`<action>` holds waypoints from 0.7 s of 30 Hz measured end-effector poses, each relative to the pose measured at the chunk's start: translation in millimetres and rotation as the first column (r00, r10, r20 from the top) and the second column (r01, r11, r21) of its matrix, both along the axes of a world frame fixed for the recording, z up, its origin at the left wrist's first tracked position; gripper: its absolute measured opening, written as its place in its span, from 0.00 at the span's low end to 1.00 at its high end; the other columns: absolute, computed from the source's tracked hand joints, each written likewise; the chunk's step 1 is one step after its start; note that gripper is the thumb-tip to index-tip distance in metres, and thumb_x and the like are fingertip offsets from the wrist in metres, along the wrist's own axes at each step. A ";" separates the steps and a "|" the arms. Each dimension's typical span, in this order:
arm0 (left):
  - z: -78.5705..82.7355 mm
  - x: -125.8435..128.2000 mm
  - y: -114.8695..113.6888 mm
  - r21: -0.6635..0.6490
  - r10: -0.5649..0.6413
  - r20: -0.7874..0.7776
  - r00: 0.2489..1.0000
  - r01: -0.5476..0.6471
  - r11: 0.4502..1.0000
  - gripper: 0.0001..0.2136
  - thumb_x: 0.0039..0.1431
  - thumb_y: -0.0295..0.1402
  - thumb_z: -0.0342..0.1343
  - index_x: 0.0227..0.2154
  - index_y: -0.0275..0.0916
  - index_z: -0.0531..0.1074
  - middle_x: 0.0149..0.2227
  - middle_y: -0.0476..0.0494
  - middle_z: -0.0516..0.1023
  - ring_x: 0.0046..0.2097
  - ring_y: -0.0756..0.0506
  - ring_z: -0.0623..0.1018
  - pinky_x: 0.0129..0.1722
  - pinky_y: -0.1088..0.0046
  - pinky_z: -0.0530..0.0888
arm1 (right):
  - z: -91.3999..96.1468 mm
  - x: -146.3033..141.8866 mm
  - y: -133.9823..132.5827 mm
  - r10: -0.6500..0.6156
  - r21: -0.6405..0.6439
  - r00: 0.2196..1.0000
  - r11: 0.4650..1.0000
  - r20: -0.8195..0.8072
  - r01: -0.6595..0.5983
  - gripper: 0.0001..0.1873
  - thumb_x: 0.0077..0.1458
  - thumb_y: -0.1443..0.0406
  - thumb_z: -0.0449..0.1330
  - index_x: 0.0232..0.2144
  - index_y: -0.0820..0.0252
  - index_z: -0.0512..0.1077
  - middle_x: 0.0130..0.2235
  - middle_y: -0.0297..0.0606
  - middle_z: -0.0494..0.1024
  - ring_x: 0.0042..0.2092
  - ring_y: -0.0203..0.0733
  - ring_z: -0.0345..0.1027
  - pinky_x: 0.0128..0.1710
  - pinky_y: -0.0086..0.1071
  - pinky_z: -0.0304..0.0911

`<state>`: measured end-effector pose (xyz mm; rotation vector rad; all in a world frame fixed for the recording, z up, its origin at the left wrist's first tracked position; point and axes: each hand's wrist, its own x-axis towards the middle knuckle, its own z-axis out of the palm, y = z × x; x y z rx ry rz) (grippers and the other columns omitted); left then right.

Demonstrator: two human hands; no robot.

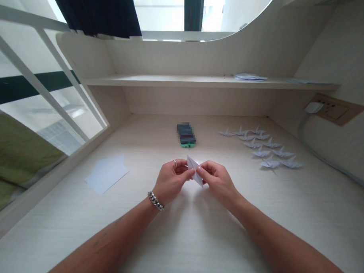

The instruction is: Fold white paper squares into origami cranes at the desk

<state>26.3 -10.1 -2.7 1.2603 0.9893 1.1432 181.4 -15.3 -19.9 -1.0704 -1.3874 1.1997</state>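
A small piece of folded white paper (194, 165), shaped like a narrow diamond, is held tilted above the desk between both hands. My left hand (172, 179), with a ring and a chain bracelet, pinches its left side between thumb and fingers. On the other side, my right hand (218, 178) grips the paper with thumb and fingertips. Parts of the fingers behind the paper are hidden. To the right, several folded paper cranes (261, 152) stand in loose rows. Loose white paper sheets (106, 173) lie overlapping on the left.
A dark phone-like object (186, 134) with a green end, blurred out, lies beyond my hands on the pale desk (178, 240). Papers (249, 77) rest on the shelf (172, 81). A cable (324, 157) runs from the wall socket (335, 109). White rails (37, 73) border the left.
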 end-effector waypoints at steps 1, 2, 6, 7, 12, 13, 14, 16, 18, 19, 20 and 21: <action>-0.1 -0.3 0.3 0.002 -0.007 0.011 1.000 0.007 1.000 0.11 0.44 0.30 0.67 0.32 0.32 0.76 0.27 0.43 0.80 0.29 0.48 0.78 0.32 0.73 0.75 | 0.8 0.0 -0.1 -0.003 -0.009 1.000 1.000 -0.018 0.003 0.15 0.52 0.55 0.61 0.26 0.61 0.71 0.26 0.35 0.74 0.28 0.37 0.65 0.28 0.31 0.60; -0.1 -0.7 0.4 0.004 -0.006 0.016 1.000 0.006 1.000 0.12 0.44 0.30 0.67 0.33 0.31 0.75 0.27 0.43 0.80 0.30 0.48 0.78 0.32 0.73 0.75 | 1.7 -0.1 -0.2 0.002 -0.024 0.999 1.000 -0.036 -0.003 0.15 0.52 0.54 0.61 0.27 0.61 0.71 0.26 0.35 0.74 0.28 0.37 0.65 0.28 0.31 0.60; 0.5 -2.1 -0.1 0.000 0.044 -0.027 0.999 -0.044 0.999 0.13 0.43 0.29 0.67 0.34 0.32 0.74 0.23 0.46 0.78 0.26 0.49 0.76 0.28 0.74 0.74 | 4.7 -0.4 -0.3 0.032 -0.071 0.997 0.997 -0.070 -0.037 0.16 0.52 0.53 0.60 0.27 0.61 0.71 0.27 0.36 0.74 0.29 0.38 0.66 0.28 0.31 0.61; 0.8 -2.3 -0.4 0.000 0.040 -0.031 0.999 -0.040 0.999 0.13 0.43 0.30 0.67 0.33 0.32 0.74 0.23 0.46 0.78 0.26 0.49 0.76 0.29 0.74 0.74 | 5.0 -0.4 -0.4 0.023 -0.060 0.998 0.998 -0.056 -0.027 0.17 0.52 0.53 0.60 0.26 0.61 0.70 0.27 0.36 0.74 0.29 0.38 0.65 0.28 0.31 0.61; 0.3 -2.7 1.4 0.015 -0.055 -0.060 0.997 0.056 0.998 0.10 0.47 0.35 0.66 0.29 0.33 0.76 0.26 0.45 0.78 0.28 0.49 0.76 0.30 0.75 0.72 | 4.1 0.1 -0.9 -0.036 0.017 0.998 0.999 0.055 0.036 0.17 0.54 0.53 0.58 0.24 0.61 0.69 0.24 0.33 0.70 0.26 0.36 0.61 0.26 0.30 0.56; -0.5 -2.9 2.4 0.027 -0.045 -0.093 0.995 0.047 0.999 0.10 0.48 0.36 0.65 0.27 0.33 0.75 0.24 0.46 0.77 0.27 0.50 0.75 0.28 0.76 0.71 | 3.6 -0.2 -1.0 -0.026 0.009 0.998 1.000 0.056 0.025 0.17 0.55 0.53 0.58 0.25 0.61 0.69 0.25 0.34 0.70 0.27 0.36 0.61 0.26 0.30 0.56; -1.4 -3.3 3.4 0.041 -0.022 -0.126 0.992 0.027 0.999 0.10 0.49 0.36 0.64 0.24 0.33 0.75 0.22 0.47 0.75 0.26 0.51 0.73 0.27 0.77 0.70 | 3.1 -0.6 -1.1 -0.002 -0.005 0.999 1.000 0.048 0.002 0.17 0.55 0.53 0.58 0.26 0.61 0.69 0.25 0.34 0.70 0.27 0.36 0.62 0.27 0.30 0.57; -3.5 -4.5 5.3 0.058 0.022 -0.158 0.987 -0.013 0.998 0.12 0.49 0.37 0.64 0.21 0.34 0.73 0.21 0.49 0.73 0.25 0.51 0.71 0.26 0.77 0.68 | 1.9 -1.4 -0.9 0.065 -0.027 0.997 0.998 0.036 -0.064 0.17 0.54 0.53 0.59 0.28 0.61 0.69 0.26 0.34 0.71 0.28 0.36 0.62 0.27 0.30 0.57; -5.3 -5.9 6.5 0.058 0.038 -0.161 0.986 -0.029 0.998 0.12 0.49 0.37 0.64 0.21 0.34 0.72 0.20 0.50 0.72 0.25 0.51 0.71 0.26 0.77 0.68 | 0.7 -1.7 -0.6 0.117 -0.026 0.991 0.993 0.069 -0.116 0.16 0.54 0.54 0.59 0.27 0.62 0.69 0.26 0.33 0.70 0.27 0.35 0.61 0.27 0.29 0.56; -6.1 -6.7 7.0 0.058 0.042 -0.163 0.986 -0.033 0.998 0.12 0.48 0.38 0.64 0.21 0.34 0.72 0.20 0.50 0.72 0.25 0.52 0.70 0.26 0.77 0.67 | 0.3 -1.4 -0.3 0.132 -0.021 0.986 0.991 0.104 -0.130 0.15 0.54 0.55 0.59 0.26 0.62 0.68 0.25 0.32 0.69 0.27 0.34 0.60 0.26 0.29 0.54; -6.7 -7.5 7.5 0.061 0.050 -0.166 0.985 -0.040 0.997 0.12 0.48 0.38 0.64 0.21 0.34 0.71 0.20 0.51 0.71 0.24 0.52 0.70 0.25 0.77 0.66 | 0.1 -1.0 0.0 0.143 -0.017 0.980 0.990 0.141 -0.142 0.15 0.54 0.56 0.59 0.24 0.61 0.67 0.24 0.32 0.68 0.26 0.34 0.59 0.26 0.29 0.53; -7.4 -8.2 8.0 0.066 0.061 -0.173 0.983 -0.051 0.997 0.13 0.48 0.38 0.64 0.20 0.34 0.71 0.19 0.51 0.70 0.24 0.52 0.69 0.25 0.77 0.65 | 0.1 -0.5 0.3 0.149 -0.015 0.974 0.989 0.172 -0.149 0.15 0.55 0.57 0.59 0.23 0.61 0.66 0.24 0.31 0.67 0.26 0.34 0.58 0.26 0.29 0.52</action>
